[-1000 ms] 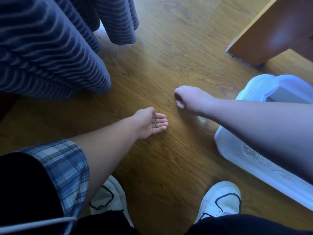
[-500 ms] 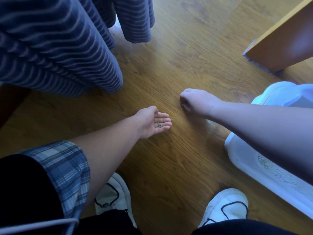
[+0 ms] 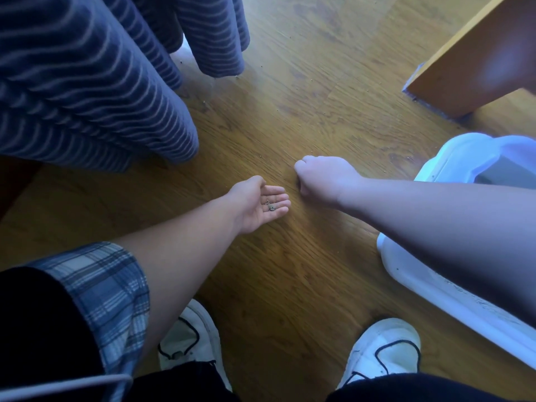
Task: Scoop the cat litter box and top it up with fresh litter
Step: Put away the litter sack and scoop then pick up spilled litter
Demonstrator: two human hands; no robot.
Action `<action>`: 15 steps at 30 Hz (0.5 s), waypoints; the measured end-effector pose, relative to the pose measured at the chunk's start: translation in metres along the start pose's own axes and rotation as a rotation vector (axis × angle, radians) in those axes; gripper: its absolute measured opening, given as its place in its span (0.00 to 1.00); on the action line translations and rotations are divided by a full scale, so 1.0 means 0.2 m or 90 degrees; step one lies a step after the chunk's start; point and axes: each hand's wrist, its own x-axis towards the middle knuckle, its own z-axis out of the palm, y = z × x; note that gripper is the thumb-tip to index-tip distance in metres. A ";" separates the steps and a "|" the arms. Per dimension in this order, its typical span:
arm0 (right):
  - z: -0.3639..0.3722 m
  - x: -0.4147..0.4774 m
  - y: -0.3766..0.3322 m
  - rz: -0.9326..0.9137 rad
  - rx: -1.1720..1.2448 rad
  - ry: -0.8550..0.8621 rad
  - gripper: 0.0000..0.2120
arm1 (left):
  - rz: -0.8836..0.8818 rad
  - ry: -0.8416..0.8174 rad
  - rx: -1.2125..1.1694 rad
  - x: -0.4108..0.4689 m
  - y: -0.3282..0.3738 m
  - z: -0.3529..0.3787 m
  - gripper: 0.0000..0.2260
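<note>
Litter box [image 3: 406, 265]: pale plastic, on the floor [image 3: 290, 271] at the right edge of view; the right forearm crosses over it and hides most of it. Dark specks dot the near rim.
Left hand [image 3: 255, 204]: palm up, low over the floor, fingers straight and together. It grips nothing; a few small dark grains [image 3: 271, 208] lie on the fingers.
Right hand [image 3: 324, 178]: knuckles up, fingers curled under, tips down at the floor just beside the left fingertips. Whether they pinch a grain cannot be told, as the tips are hidden.
Gap between hands: narrow, not touching.
Floor: brown wood grain, with tiny scattered specks, mostly toward the top.
Cloth [image 3: 87, 82]: blue with pale stripes, hanging in folds to the floor at upper left.
Panel [image 3: 475, 53]: orange-brown wood, upper right corner, beyond the box.
Shoes: two white ones with dark laces at the bottom, the left [image 3: 188, 340] under the left forearm, the right [image 3: 385, 346] near the box.
Sleeve [image 3: 107, 291]: blue plaid, rolled on the left arm.
</note>
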 end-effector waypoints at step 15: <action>-0.12 -0.16 0.17 0.020 0.356 0.186 0.07 | 0.033 -0.091 -0.029 0.10 0.02 0.32 0.18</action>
